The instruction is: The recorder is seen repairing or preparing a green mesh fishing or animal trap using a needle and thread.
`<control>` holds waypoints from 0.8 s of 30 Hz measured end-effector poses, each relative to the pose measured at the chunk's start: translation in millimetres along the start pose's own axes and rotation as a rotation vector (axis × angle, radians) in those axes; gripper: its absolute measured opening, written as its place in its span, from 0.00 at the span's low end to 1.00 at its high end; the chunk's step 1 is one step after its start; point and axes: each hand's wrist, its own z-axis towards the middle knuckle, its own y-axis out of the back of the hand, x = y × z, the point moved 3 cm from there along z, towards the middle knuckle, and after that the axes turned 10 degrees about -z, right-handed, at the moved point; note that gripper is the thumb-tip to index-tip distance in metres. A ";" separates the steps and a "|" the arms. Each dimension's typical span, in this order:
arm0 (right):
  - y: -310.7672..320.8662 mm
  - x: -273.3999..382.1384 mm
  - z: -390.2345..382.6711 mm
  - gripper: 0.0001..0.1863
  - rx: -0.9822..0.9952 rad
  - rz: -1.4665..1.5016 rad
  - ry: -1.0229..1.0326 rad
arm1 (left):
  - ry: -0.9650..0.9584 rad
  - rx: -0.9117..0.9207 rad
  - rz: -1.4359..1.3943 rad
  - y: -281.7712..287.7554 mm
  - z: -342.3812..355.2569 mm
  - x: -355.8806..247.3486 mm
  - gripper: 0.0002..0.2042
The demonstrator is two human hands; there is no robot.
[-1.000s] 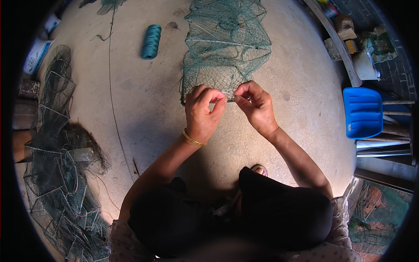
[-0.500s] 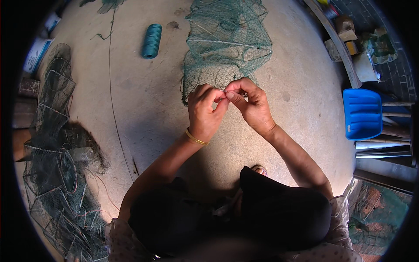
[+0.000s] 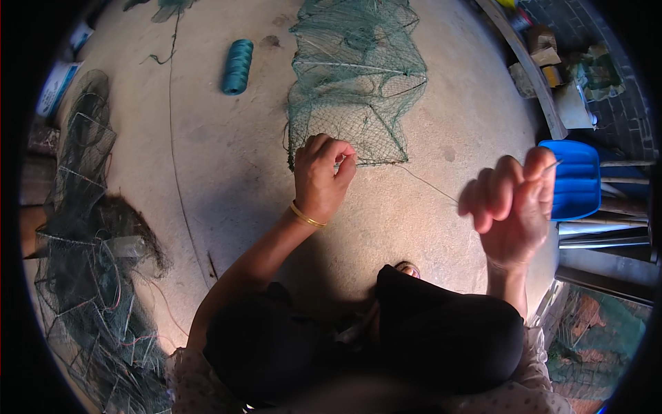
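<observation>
A green mesh net trap (image 3: 355,117) lies stretched out over the concrete floor ahead of me. My left hand (image 3: 323,165) is closed in a pinch at its near edge, gripping the netting there. Off to the right, my right hand (image 3: 510,210) is raised and slightly blurred, its thumb and forefinger closed on a thin needle (image 3: 554,166) whose tip sticks out. A thin twine (image 3: 431,184) runs tight from the net's near edge toward my right hand. What exactly lies between my left fingertips is hidden.
A spool of teal twine (image 3: 238,67) lies beyond my left hand. Dark netting (image 3: 89,276) is heaped along the left. To the right are a blue plastic scoop (image 3: 576,179), poles, a wooden plank (image 3: 527,65) and boxes. A long cord (image 3: 176,145) crosses the floor at left.
My right hand has moved from beside my left hand out to the right, carrying the needle and drawing the twine straight. My left hand has stayed nearly in place at the net's edge.
</observation>
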 end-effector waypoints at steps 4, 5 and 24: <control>60.8 51.5 -54.6 0.09 -0.106 -0.606 -0.116 | 0.012 0.007 -0.018 -5.8 -2.0 4.6 0.08; 81.3 62.5 -79.5 0.07 -0.173 -0.867 -0.237 | 0.000 0.000 -0.007 -2.9 -3.2 5.1 0.08; 125.6 -16.9 -20.5 0.09 0.020 -1.651 0.078 | -0.037 0.018 0.042 -1.1 -0.5 3.2 0.07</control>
